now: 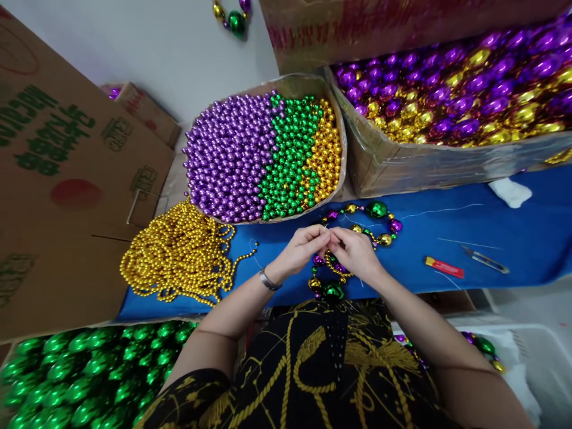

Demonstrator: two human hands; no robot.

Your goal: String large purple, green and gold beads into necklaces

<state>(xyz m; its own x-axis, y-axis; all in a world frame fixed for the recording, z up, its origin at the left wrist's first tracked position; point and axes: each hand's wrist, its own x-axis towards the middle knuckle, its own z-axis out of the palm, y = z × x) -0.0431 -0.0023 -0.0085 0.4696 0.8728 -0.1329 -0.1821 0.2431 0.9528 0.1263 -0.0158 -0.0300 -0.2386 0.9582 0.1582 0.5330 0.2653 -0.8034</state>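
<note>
My left hand [306,247] and my right hand [355,253] meet above the blue cloth, fingertips pinched together. A short white end of the string [326,226] shows between them. Below and behind the fingers lies a bead necklace [333,291] of large and small purple, green and gold beads, partly covered by my hands. Its far loop [378,210] curves out on the cloth beyond my right hand. A strand of small gold beads [331,262] hangs under my fingers. The exact point where the fingers grip is hidden.
A box of small purple, green and gold beads [236,155] stands ahead. Gold bead strands [179,256] are heaped at left. A box of larger beads [447,170] is at back right. A box cutter [486,260] and a red-and-yellow packet [444,267] lie on the blue cloth [402,304].
</note>
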